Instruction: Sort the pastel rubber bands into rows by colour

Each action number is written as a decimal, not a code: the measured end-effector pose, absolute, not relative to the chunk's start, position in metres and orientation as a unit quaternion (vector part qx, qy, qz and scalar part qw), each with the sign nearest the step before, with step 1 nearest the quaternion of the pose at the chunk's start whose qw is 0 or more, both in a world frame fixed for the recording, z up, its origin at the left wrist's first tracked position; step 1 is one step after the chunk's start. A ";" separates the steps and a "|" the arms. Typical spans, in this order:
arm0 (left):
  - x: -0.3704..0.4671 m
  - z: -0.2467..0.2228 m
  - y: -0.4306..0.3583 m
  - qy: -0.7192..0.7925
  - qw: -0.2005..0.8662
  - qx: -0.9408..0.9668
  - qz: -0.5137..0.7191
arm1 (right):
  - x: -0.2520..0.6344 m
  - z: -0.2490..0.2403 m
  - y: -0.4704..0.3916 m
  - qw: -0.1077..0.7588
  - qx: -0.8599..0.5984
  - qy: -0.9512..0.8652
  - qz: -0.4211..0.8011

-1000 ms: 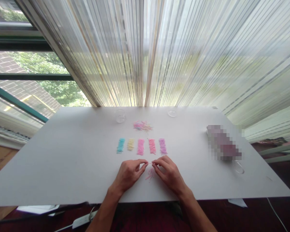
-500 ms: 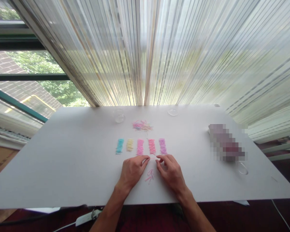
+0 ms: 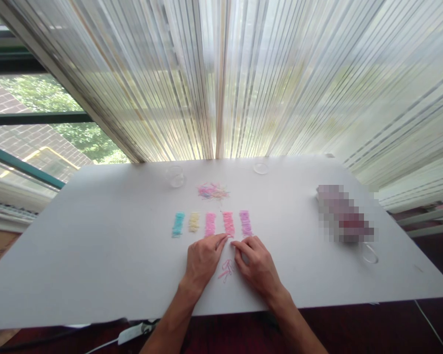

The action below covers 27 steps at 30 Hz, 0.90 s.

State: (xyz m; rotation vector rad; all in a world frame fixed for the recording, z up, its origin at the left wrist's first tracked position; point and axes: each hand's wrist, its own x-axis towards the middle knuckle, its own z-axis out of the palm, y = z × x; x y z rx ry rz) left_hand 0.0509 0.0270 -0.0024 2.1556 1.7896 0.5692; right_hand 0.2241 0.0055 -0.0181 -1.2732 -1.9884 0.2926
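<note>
My left hand is closed in a pinch at the lower end of a coral-pink column of small clips that look like paper clips. A thin pink clip shows at its fingertips. My right hand is just beside it, index finger stretched toward the same spot and thumb apart, nothing visible between them. Below and between the hands lies a small loose heap of pink clips. To the left stand a pink column, a yellow column and a blue column; a purple column stands to the right.
Behind the columns lies a mixed pastel pile of clips. A clear round container and a clear lid are near the back edge of the white table. At right lies a blurred-out object with a loop strap.
Both hands have moved slightly up to the lower end of the coral-pink column, carrying the thin pink clip there. My right index finger has come closer to the left fingertips. The view has shifted slightly.
</note>
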 end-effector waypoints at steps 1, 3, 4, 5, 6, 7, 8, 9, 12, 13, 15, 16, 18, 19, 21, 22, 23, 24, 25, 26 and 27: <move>0.051 -0.003 0.027 0.620 0.139 0.746 0.199 | 0.224 -0.018 0.005 0.370 -0.497 -0.777 0.113; 0.051 -0.003 0.027 0.619 0.137 0.746 0.204 | 0.223 -0.019 0.006 0.364 -0.498 -0.779 0.111; 0.051 -0.003 0.027 0.618 0.136 0.746 0.206 | 0.223 -0.019 0.006 0.361 -0.501 -0.779 0.111; 0.051 -0.003 0.027 0.617 0.134 0.747 0.209 | 0.223 -0.019 0.006 0.359 -0.504 -0.778 0.111; 0.051 -0.004 0.028 0.616 0.133 0.747 0.212 | 0.222 -0.019 0.006 0.356 -0.508 -0.777 0.111; 0.051 -0.004 0.028 0.615 0.132 0.747 0.215 | 0.222 -0.019 0.006 0.354 -0.512 -0.775 0.110; 0.051 -0.004 0.028 0.615 0.130 0.747 0.218 | 0.222 -0.020 0.006 0.352 -0.515 -0.774 0.109; 0.052 -0.004 0.028 0.615 0.128 0.746 0.221 | 0.222 -0.020 0.007 0.351 -0.519 -0.772 0.107; 0.052 -0.006 0.028 0.615 0.121 0.745 0.228 | 0.221 -0.021 0.008 0.353 -0.525 -0.768 0.100; 0.053 -0.006 0.028 0.615 0.119 0.745 0.230 | 0.221 -0.022 0.008 0.354 -0.526 -0.767 0.098; 0.053 -0.006 0.028 0.615 0.115 0.744 0.234 | 0.220 -0.022 0.008 0.356 -0.529 -0.765 0.092; 0.054 -0.006 0.028 0.615 0.112 0.744 0.235 | 0.220 -0.022 0.008 0.357 -0.529 -0.764 0.091; 0.054 -0.007 0.028 0.615 0.108 0.743 0.239 | 0.220 -0.023 0.008 0.355 -0.530 -0.765 0.092; 0.054 -0.007 0.028 0.616 0.105 0.743 0.240 | 0.220 -0.023 0.008 0.354 -0.529 -0.765 0.093; 0.055 -0.008 0.028 0.615 0.100 0.744 0.242 | 0.221 -0.023 0.009 0.353 -0.528 -0.766 0.094; 0.055 -0.009 0.028 0.615 0.098 0.744 0.244 | 0.221 -0.023 0.009 0.353 -0.527 -0.767 0.094; 0.055 -0.009 0.028 0.614 0.096 0.744 0.245 | 0.221 -0.023 0.009 0.353 -0.526 -0.768 0.093; 0.055 -0.010 0.028 0.613 0.094 0.745 0.246 | 0.221 -0.024 0.009 0.355 -0.526 -0.768 0.092; 0.055 -0.010 0.028 0.613 0.092 0.745 0.248 | 0.221 -0.024 0.009 0.357 -0.525 -0.767 0.092; 0.055 -0.011 0.028 0.613 0.090 0.745 0.249 | 0.221 -0.024 0.009 0.360 -0.525 -0.766 0.092; 0.054 -0.011 0.027 0.613 0.088 0.744 0.251 | 0.221 -0.024 0.009 0.365 -0.525 -0.763 0.093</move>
